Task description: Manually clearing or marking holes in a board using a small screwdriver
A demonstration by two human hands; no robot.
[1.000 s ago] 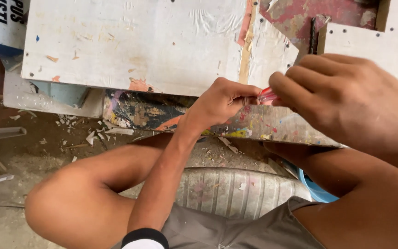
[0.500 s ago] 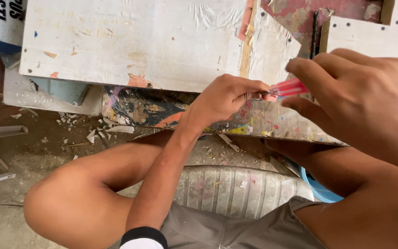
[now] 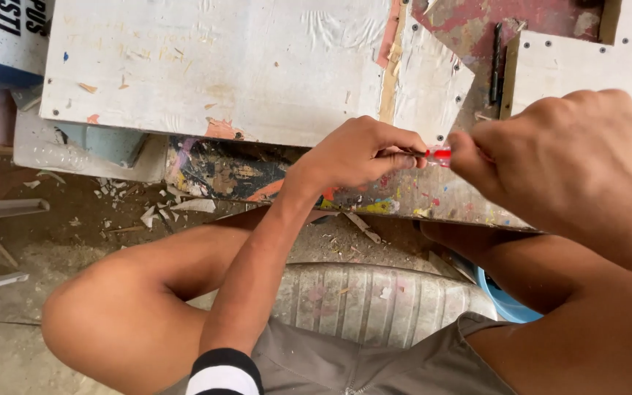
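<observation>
Right hand (image 3: 557, 164) shifted lower (closer to camera), left hand (image 3: 363, 153) pinching red tool (image 3: 440, 154) with it

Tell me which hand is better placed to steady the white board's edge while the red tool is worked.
Left, probably. The left hand already sits beside the white board, fingers pinching the red tool at its tip; the right hand grips the other end, farther from the board.

A small red tool (image 3: 439, 154), slim with a translucent plastic body, sits right of the frame's centre, lying roughly level. Only a short stretch of it shows, pinched at each end between the fingertips of the left hand (image 3: 363, 152) and the right hand (image 3: 565, 157); its ends are hidden.
</observation>
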